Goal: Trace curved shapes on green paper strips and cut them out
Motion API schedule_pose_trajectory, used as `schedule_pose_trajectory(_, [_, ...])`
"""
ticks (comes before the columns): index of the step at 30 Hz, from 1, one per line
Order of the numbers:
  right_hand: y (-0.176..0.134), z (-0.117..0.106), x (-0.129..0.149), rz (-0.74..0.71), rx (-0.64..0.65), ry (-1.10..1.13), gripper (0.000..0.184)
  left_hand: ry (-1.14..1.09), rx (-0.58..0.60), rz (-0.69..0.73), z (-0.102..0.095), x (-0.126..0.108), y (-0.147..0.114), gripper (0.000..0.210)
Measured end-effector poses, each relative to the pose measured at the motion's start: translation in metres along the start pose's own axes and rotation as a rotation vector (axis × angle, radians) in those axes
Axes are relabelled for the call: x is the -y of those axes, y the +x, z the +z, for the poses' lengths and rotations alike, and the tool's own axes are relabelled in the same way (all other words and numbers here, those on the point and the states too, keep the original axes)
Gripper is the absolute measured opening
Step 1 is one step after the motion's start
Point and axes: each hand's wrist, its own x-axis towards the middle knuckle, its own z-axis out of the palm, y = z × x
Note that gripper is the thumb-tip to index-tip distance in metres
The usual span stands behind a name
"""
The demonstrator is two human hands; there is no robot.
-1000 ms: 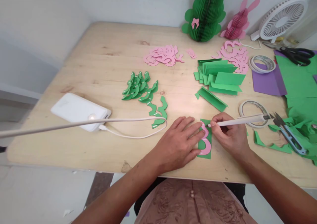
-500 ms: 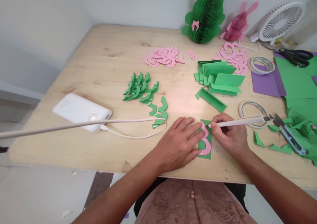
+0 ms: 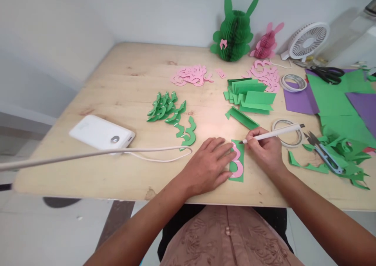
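My left hand [image 3: 210,166] lies flat with fingers spread, its fingertips pressing a curvy pink paper cutout [image 3: 237,169] onto a green paper piece [image 3: 240,178]. In my right hand [image 3: 266,150] is a white pen [image 3: 274,133], gripped near its tip, which meets the green paper at the upper right edge of the cutout. Left of my hands lie several curvy green paper cutouts [image 3: 164,106] with small white marks. Beyond the right hand stands a stack of folded green strips [image 3: 252,95], with one folded strip [image 3: 242,118] lying apart.
A white power bank [image 3: 100,133] and its cable [image 3: 147,149] are at left. Pink cutouts [image 3: 192,76] lie farther back, near green [image 3: 233,35] and pink [image 3: 266,44] paper rabbits and a fan [image 3: 308,42]. Tape rolls [image 3: 293,83], scissors [image 3: 327,74], blue-handled snips [image 3: 324,154] and green scraps [image 3: 349,152] fill the right.
The camera view has tilted up and shifted right. The pen tip has moved slightly up along the cutout's right edge. My left hand stays on the cutout.
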Motion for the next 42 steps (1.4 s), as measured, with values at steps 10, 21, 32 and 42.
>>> schedule_pose_trajectory(10, [0.001,0.004,-0.009,0.004,-0.03,0.125,0.012,0.016,-0.022,0.041,0.002,0.001,0.0,0.039])
schedule_pose_trajectory(21, [0.001,0.006,-0.009,-0.059,-0.033,0.146,0.012,0.041,-0.067,0.059,0.005,0.0,0.0,0.041])
schedule_pose_trajectory(32, [0.0,0.004,-0.01,-0.05,0.013,0.119,0.012,0.046,-0.072,0.079,0.002,-0.001,0.0,0.041])
schedule_pose_trajectory(42, [0.0,0.003,-0.007,-0.062,0.024,0.107,0.015,0.07,-0.071,0.075,0.002,-0.003,-0.001,0.036])
